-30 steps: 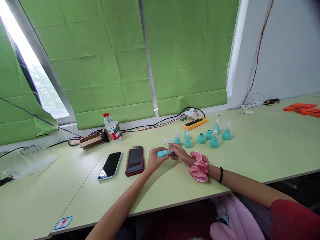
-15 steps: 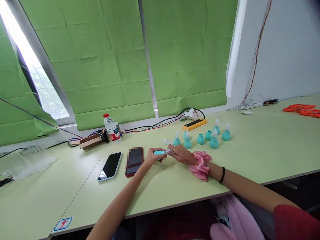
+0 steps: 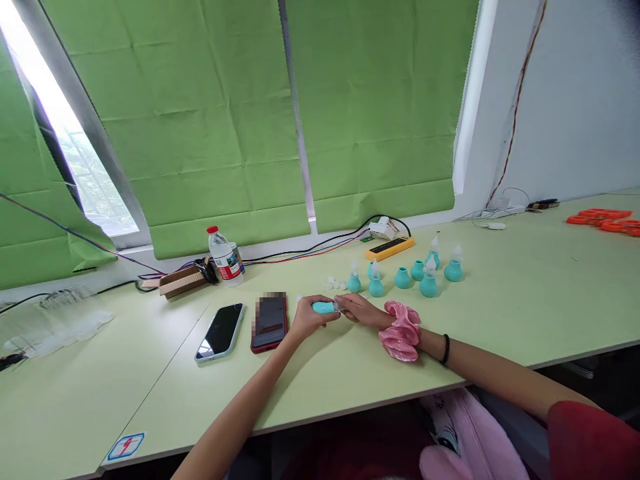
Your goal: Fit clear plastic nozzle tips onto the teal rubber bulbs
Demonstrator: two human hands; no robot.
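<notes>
Left hand (image 3: 306,319): grip clamped around a teal bulb (image 3: 323,307), held on its side over the near-middle of the counter (image 3: 500,313), mouth toward 3 o'clock. Right hand (image 3: 357,309): grip closed on a clear tip (image 3: 337,305) at that mouth; fingers partly hide it, so cannot tell how deep it sits. Hands nearly meet. Cannot tell whether the bulb touches the counter.

Clock centred on the held bulb, 12 away from the wearer. Right wrist, between 3 and 4: pink scrunchie (image 3: 400,331), then a thin black bracelet (image 3: 445,349) further up the forearm.

At 1, just beyond the fingers: loose cluster of small white pieces (image 3: 336,284). Between 2 and 3: upright teal bulbs, five wearing tips (image 3: 376,287), two open-mouthed (image 3: 402,277); one more (image 3: 371,269) partly hidden behind its neighbour. Toward 2, past these: yellow-and-black bar (image 3: 390,249), small white box (image 3: 384,228) just behind.

Between 8 and 9: red-cased phone (image 3: 270,323) near the left hand, pale-cased phone (image 3: 220,333) further out. Near 10: red-capped bottle (image 3: 225,257), upright; cardboard tray (image 3: 183,282) beside it toward 9. Far off between 2 and 3: orange objects (image 3: 600,217). Green blinds (image 3: 225,133) hang across 11 to 1.
</notes>
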